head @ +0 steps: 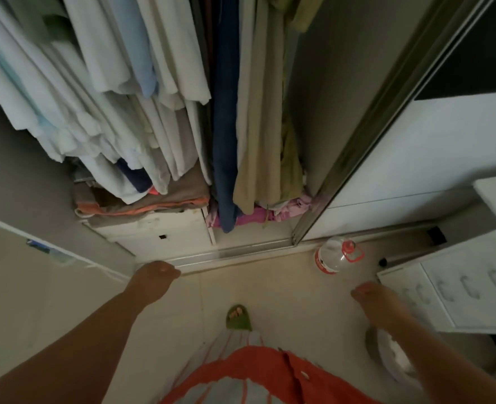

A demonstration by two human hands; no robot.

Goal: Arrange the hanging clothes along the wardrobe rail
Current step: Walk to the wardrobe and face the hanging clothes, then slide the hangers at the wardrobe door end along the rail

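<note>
Many hanging clothes fill the open wardrobe above me: pale white and light blue shirts [101,91] packed on the left, a dark blue garment [225,135] in the middle, beige and olive pieces [258,135] to its right. The rail itself is out of view. My left hand [156,277] hangs low over the floor by the wardrobe's sliding track, fingers curled, holding nothing. My right hand [375,298] is also low, at the right, empty with fingers loosely bent. Both hands are well below the clothes and touch none of them.
Folded brown and orange fabric [142,199] lies on a white drawer unit [159,231] inside the wardrobe; pink cloth [252,217] lies on its floor. A sliding door [386,112] stands at the right. A clear bottle with a red cap [335,255] and a white cabinet [459,287] sit on the floor.
</note>
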